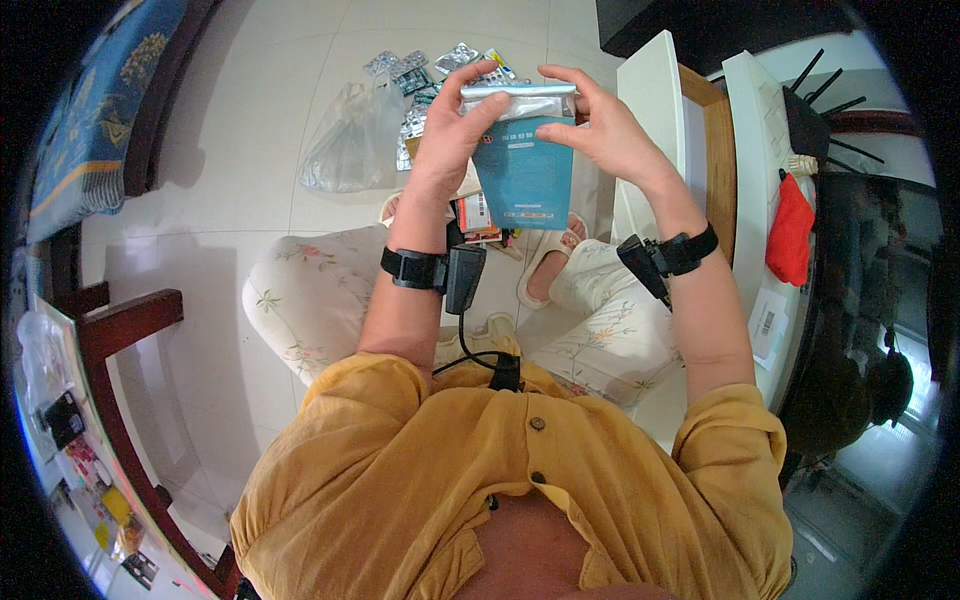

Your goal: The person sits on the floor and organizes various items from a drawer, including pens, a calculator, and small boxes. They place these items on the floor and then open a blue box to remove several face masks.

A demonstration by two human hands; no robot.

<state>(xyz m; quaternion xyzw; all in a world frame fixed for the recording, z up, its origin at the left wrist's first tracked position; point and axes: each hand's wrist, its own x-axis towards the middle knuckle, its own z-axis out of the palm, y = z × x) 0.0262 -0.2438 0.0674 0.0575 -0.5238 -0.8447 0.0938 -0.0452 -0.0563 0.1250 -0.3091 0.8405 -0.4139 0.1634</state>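
Note:
Between my two hands hangs a blue packet (525,176) with printed writing and a silver top edge that looks folded over. My left hand (457,124) grips its upper left corner, thumb lying across the silver strip. On the other side, my right hand (611,127) has its thumb in front of the packet and fingers at the right edge, with the index finger lifted. Beyond and below the packet, blister packs (412,112) lie in a pile on the floor, partly hidden by my left hand. Small printed boxes (474,214) show under the packet, near my feet.
A translucent plastic bag (352,142) rests on the tiled floor (262,142) left of the blister packs. To the right, a drawer (649,112) stands pulled out of a white cabinet (750,195). A router (810,124) and a red cloth item (790,229) sit on the cabinet. A wooden-framed table (90,360) is at left.

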